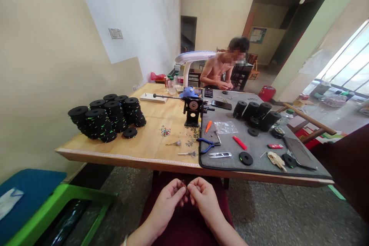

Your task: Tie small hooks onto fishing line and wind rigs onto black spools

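My left hand [172, 196] and my right hand [204, 195] meet in front of the table edge, above my dark red lap. Both are closed, thumbs and fingertips pinched together. A small dark, reddish-brown thing [183, 184] shows at the left fingertips; its kind is too small to make out. Whatever the right fingertips pinch is hidden. Nearest on the table [150, 150] are two thin tools with frayed-looking ends [187, 154], thread snips [220, 155], blue-handled pliers [207, 145] and a black foam spool [246, 158].
Stacked black spools [108, 117] stand at the left, more spools [256, 113] on the grey mat [227, 138]. A clamped black device [192, 109] and a lamp [187, 73] rise mid-table. Coloured beads [165, 131] lie loose. Another person [215, 73] sits across, hands together. A green stool [37, 207] is at left.
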Available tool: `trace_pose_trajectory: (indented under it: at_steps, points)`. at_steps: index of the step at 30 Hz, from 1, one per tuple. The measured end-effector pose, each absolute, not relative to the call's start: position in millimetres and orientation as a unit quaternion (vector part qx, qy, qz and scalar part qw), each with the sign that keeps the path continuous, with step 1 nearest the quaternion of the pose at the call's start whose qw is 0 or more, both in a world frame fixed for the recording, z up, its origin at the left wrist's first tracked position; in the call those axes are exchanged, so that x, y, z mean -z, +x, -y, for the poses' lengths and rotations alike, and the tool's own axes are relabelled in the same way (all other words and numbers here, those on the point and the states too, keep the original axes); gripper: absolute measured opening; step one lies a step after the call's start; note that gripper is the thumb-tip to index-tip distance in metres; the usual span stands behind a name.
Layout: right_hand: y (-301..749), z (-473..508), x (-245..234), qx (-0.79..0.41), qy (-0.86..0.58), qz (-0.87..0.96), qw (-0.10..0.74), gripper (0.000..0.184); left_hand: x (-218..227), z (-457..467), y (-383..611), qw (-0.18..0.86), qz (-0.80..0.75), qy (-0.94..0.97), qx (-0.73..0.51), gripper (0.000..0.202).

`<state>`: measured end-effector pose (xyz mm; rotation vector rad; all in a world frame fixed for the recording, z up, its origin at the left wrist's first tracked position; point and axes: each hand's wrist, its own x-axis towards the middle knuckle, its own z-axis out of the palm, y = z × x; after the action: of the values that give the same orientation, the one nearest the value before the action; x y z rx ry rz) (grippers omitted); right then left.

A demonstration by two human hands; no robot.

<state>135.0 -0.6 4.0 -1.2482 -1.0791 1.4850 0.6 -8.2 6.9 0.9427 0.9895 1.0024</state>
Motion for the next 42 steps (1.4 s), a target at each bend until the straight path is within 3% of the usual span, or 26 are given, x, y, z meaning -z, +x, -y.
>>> trace_pose_trajectory:
  at_steps: [28, 34, 38, 42]
  points:
    - [130.0, 2.9, 1.6, -0.584, -0.496, 0.457, 0.452, 0.036, -6.0, 9.7, 4.8, 0.677, -0.448, 0.365, -0.457, 0.026]
    - [131.1, 8.1, 1.1, -0.589, -0.505, 0.463, 0.429, 0.037, -4.6, 9.6, 4.2, 0.648, -0.474, 0.370, -0.466, 0.027]
    - [138.1, 6.8, -7.5, -0.569, -0.511, 0.450, 0.461, 0.039, -6.4, 9.6, 2.8, 0.623, -0.476, 0.413, -0.463, 0.028]
    - [143.0, 4.3, -10.6, -0.576, -0.509, 0.449, 0.456, 0.039, -5.3, 10.5, -0.5, 0.671, -0.436, 0.409, -0.440, 0.029]
